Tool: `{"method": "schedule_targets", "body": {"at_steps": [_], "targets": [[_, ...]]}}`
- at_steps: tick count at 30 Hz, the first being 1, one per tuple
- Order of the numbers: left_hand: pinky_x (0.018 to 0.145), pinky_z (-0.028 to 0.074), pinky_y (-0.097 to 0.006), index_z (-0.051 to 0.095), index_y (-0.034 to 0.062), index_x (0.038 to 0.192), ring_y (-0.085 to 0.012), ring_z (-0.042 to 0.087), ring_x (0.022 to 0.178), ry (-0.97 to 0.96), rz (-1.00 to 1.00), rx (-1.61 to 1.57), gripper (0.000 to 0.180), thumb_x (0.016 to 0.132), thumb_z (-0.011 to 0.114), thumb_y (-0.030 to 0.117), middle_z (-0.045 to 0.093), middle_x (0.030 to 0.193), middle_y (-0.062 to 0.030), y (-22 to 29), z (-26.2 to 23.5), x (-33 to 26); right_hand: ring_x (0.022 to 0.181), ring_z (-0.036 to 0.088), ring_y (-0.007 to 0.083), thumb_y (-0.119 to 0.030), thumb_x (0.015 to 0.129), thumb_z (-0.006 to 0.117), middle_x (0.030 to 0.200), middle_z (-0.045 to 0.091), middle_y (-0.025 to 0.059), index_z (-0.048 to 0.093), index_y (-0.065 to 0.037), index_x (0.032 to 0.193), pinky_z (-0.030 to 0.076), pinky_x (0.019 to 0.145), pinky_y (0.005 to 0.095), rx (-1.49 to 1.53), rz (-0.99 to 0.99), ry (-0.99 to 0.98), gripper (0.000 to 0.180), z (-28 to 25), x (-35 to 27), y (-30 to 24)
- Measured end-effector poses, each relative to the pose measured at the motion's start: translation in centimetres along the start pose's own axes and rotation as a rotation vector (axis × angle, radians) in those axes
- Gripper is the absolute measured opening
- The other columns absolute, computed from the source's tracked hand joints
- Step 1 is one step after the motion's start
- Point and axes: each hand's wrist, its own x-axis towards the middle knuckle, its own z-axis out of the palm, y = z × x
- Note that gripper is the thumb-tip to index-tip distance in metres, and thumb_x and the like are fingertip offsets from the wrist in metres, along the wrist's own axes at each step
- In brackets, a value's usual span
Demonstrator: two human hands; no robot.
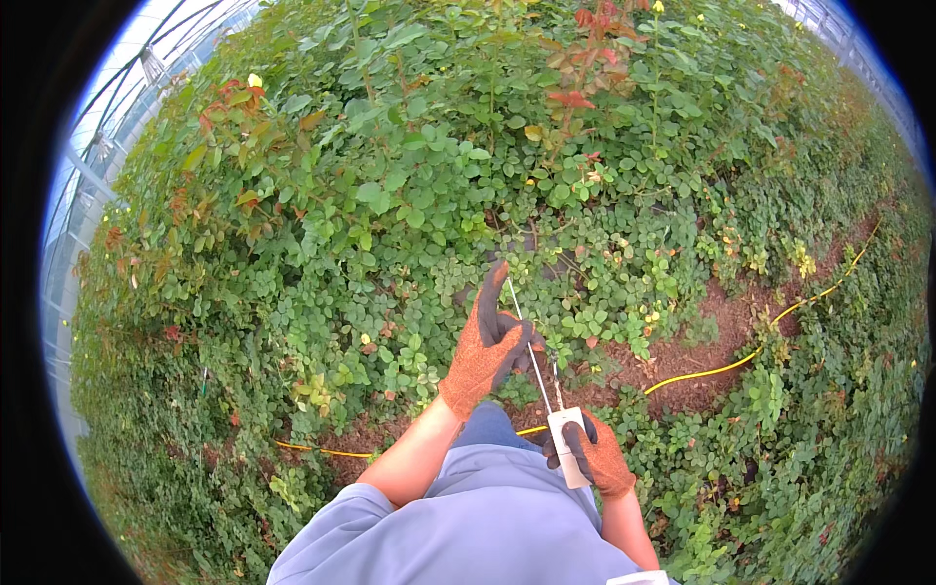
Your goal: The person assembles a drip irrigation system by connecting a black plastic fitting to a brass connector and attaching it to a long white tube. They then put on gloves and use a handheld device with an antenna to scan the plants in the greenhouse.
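My right hand (pixel 603 458), in an orange-brown glove with a dark palm, grips a white rectangular block (pixel 568 447), perhaps a handle or small device. A thin pale metal rod (pixel 541 382) runs from its top end up and to the left. A shorter thin strand (pixel 557 382) also rises from that end. My left hand (pixel 485 341), gloved the same way, is closed about the rod farther up, thumb across it and index finger stretched out along it. The rod's tip shows near that fingertip, in front of low leaves.
Dense rose bushes (pixel 390 185) fill the bed ahead, with reddish shoots (pixel 585 58) at the back. A yellow hose (pixel 702 373) lies along the brown soil path (pixel 721 331). More low foliage (pixel 780 487) grows at the right. A greenhouse frame (pixel 97 127) stands at far left.
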Motion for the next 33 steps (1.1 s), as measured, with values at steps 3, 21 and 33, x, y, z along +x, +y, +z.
{"method": "schedule_targets", "body": {"at_steps": [3,21,33], "targets": [[0.054,0.045,-0.024,0.026,0.0110,0.154,-0.0095,0.056,0.058,-0.029,-0.092,-0.020,0.066,0.098,0.060,0.019,0.069,0.083,-0.0094,-0.4,-3.9,-0.2,0.068,0.068,0.0218,-0.031,0.102,0.053,0.082,0.067,0.0140,0.054,0.002,0.115,0.058,0.064,0.0333,-0.075,-0.021,-0.040,0.035,1.6,2.7,0.4],[0.073,0.050,-0.031,0.048,0.0093,0.144,-0.0158,0.060,0.082,0.250,-0.023,0.283,0.053,0.094,0.062,0.019,0.060,0.123,-0.0126,-2.8,-22.2,-5.3,0.084,0.067,0.0173,-0.037,0.098,0.061,0.101,0.068,0.0097,0.055,-0.002,0.130,0.055,0.075,0.0303,-0.162,0.001,-0.152,0.049,20.2,18.3,-4.7],[0.078,0.052,-0.031,0.066,0.0029,0.115,-0.0135,0.063,0.084,0.272,-0.274,0.160,0.026,0.094,0.063,0.018,0.069,0.094,-0.0074,-3.0,-30.7,-12.4,0.083,0.063,0.0221,-0.047,0.098,0.056,0.101,0.065,0.0107,0.056,0.000,0.121,0.051,0.082,0.0452,0.214,-0.095,-0.511,0.052,20.2,25.3,-8.1]]}}
